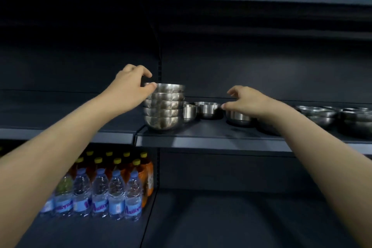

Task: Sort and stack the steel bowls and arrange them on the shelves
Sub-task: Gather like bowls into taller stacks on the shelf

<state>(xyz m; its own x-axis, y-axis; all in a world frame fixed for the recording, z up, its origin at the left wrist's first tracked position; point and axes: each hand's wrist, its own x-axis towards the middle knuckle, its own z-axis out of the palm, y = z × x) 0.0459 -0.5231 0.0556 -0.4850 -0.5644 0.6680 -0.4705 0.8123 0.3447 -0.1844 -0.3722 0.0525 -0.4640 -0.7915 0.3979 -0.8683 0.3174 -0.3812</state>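
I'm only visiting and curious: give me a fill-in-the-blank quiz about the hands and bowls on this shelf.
The stack of steel bowls is ___ bowls high.
The left hand touches its ___ bowl with the thumb.
The water bottles stand on a shelf ___ the stack.
Missing words: five; top; below.

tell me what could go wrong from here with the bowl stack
The stack of five bowls stands near the front edge of the shelf, and the left hand touches only its top rim: a nudge could tip it off. The right hand over the small bowl could knock the neighbouring bowl.
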